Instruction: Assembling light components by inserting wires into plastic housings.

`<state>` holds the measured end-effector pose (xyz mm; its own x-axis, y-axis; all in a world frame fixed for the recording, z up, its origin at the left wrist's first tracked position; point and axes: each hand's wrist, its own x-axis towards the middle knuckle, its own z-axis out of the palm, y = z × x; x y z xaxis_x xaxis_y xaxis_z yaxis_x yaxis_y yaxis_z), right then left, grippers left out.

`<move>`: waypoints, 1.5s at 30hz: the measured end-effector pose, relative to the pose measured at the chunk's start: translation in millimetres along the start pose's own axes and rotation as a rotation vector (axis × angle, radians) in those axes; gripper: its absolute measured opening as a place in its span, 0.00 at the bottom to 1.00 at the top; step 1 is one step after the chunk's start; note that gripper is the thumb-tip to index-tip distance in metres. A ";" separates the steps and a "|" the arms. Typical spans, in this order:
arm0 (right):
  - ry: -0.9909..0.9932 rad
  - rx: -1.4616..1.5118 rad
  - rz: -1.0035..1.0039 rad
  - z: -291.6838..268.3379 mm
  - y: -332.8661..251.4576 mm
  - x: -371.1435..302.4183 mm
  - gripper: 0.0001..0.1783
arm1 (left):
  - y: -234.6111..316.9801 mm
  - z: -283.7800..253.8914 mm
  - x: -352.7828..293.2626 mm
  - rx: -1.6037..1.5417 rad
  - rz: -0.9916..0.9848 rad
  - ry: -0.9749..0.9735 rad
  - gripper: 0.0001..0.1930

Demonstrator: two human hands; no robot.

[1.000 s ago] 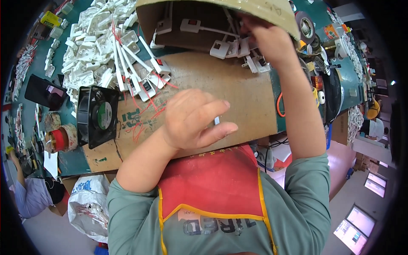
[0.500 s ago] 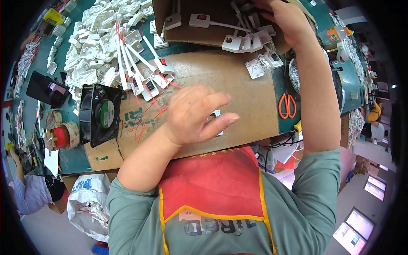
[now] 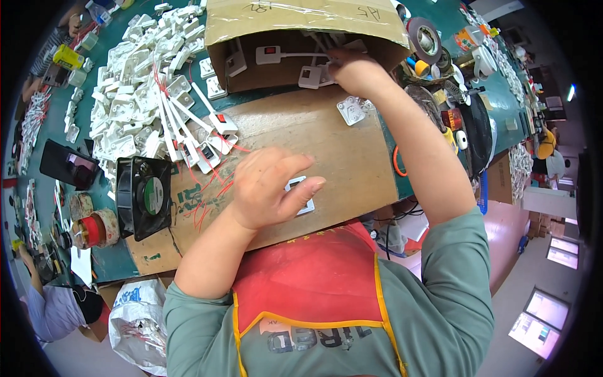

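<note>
My left hand point(image 3: 267, 188) hovers palm down over the brown cardboard sheet point(image 3: 264, 125), thumb and forefinger apart with nothing between them. Beneath it lies a white square plastic piece point(image 3: 306, 205) with a dark opening, partly hidden by the hand. My right hand point(image 3: 359, 74) reaches into the mouth of a cardboard box point(image 3: 301, 24) at the far side. Its fingers are among white plastic housings with long stems, one housing point(image 3: 269, 54) bearing a red part. The fingertips are partly hidden, so their grip does not show. A flat white plate point(image 3: 350, 111) rests on the sheet below that hand.
White plastic shells point(image 3: 135, 94) are heaped at the left, with stemmed pieces and red wires beside them. A black fan point(image 3: 143, 198) stands at the sheet's left edge. Tape rolls point(image 3: 424, 39) and orange-handled scissors point(image 3: 398, 161) are at the right. Another person sits far left.
My right hand has moved from the box's right edge down among the white pieces. The view has shifted, showing more of the box top. My left hand keeps nearly the same pose.
</note>
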<state>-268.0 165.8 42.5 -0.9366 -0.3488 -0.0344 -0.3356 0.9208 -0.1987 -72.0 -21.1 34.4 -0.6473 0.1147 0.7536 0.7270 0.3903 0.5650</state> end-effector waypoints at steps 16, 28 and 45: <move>-0.056 -0.140 0.065 -16.3 -1.3 -22.2 0.27 | -0.5 -0.7 -0.4 0.032 -0.019 -0.034 0.12; -0.387 0.137 -0.013 -25.9 8.2 -51.8 0.20 | 0.1 4.1 1.0 0.017 -0.081 -0.003 0.10; 0.086 -0.052 -0.222 18.0 -40.6 15.4 0.27 | -4.3 4.3 2.1 0.040 -0.118 0.012 0.09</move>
<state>-267.0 119.9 32.4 -0.8435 -0.5298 0.0882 -0.5371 0.8316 -0.1414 -77.5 -18.6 32.1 -0.7248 0.0546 0.6868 0.6359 0.4368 0.6363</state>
